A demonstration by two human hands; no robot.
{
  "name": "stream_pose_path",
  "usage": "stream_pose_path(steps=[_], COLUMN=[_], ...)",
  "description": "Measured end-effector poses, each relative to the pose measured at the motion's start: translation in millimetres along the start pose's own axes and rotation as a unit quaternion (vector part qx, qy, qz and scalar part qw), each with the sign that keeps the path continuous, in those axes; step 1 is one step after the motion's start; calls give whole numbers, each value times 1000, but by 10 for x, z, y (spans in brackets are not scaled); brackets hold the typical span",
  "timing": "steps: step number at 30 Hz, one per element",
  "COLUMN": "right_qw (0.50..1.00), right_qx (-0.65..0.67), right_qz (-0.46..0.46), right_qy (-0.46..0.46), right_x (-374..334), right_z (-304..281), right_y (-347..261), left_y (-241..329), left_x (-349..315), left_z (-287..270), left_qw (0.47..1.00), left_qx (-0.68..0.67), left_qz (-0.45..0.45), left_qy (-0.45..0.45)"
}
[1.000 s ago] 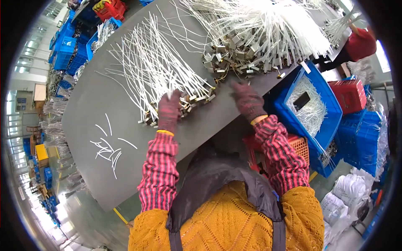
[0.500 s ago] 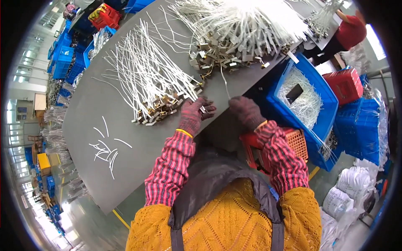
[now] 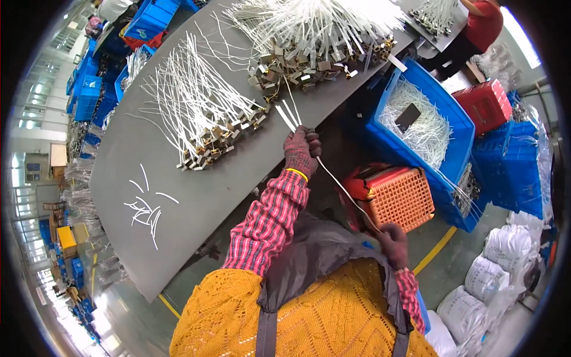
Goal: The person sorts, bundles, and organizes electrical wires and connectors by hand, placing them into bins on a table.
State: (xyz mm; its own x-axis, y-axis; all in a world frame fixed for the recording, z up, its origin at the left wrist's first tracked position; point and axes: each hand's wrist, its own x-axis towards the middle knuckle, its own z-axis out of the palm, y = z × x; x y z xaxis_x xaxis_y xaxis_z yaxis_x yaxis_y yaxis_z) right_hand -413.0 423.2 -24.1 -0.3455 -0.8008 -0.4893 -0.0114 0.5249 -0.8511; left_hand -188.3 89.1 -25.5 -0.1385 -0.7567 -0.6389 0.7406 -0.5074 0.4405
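My left hand (image 3: 302, 150), in a dark red knit glove, is closed at the table's near edge around several short white tubes (image 3: 286, 116) whose ends stick out past the fingers. A thin white wire (image 3: 343, 189) runs from the large pile through that hand and slants down to the right. Its lower end is pinched in my gloved right hand (image 3: 394, 245), close to my body. Left of my left hand lies a spread bunch of white wires (image 3: 199, 98) with small metal blocks (image 3: 221, 140) at their near ends. Beyond it rises the larger pile of similar wires (image 3: 333, 30).
Loose white tube pieces (image 3: 146, 211) lie on the grey table (image 3: 196, 208). To the right stand a blue bin (image 3: 461, 140) of white pieces with a dark flat object on top, and an orange-red basket (image 3: 401, 205). White sacks (image 3: 476, 303) sit on the floor; a person (image 3: 482, 27) stands far right.
My right hand has drawn down and right toward my body, stretching the wire. My left hand has shifted right, off the smaller bunch, with white tubes in its grip.
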Motion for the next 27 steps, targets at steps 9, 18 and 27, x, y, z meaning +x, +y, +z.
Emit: stream_pose_path(steps=[9,18,27], right_qw=[962,972,982], right_qx=[-126,-45,30], right_qz=[173,178,-137], right_qy=[171,148,-125], right_x=[-917,-521,1291], right_z=[-1534,-1317,1622], right_y=[1466,1371,-1025], left_y=[457,825,719], left_x=[122,145,-127], left_z=[98,-8,-398], left_qw=[987,986,964], left_qx=[25,51,187], left_qz=[142,160,139], left_qy=[-73,6,-127])
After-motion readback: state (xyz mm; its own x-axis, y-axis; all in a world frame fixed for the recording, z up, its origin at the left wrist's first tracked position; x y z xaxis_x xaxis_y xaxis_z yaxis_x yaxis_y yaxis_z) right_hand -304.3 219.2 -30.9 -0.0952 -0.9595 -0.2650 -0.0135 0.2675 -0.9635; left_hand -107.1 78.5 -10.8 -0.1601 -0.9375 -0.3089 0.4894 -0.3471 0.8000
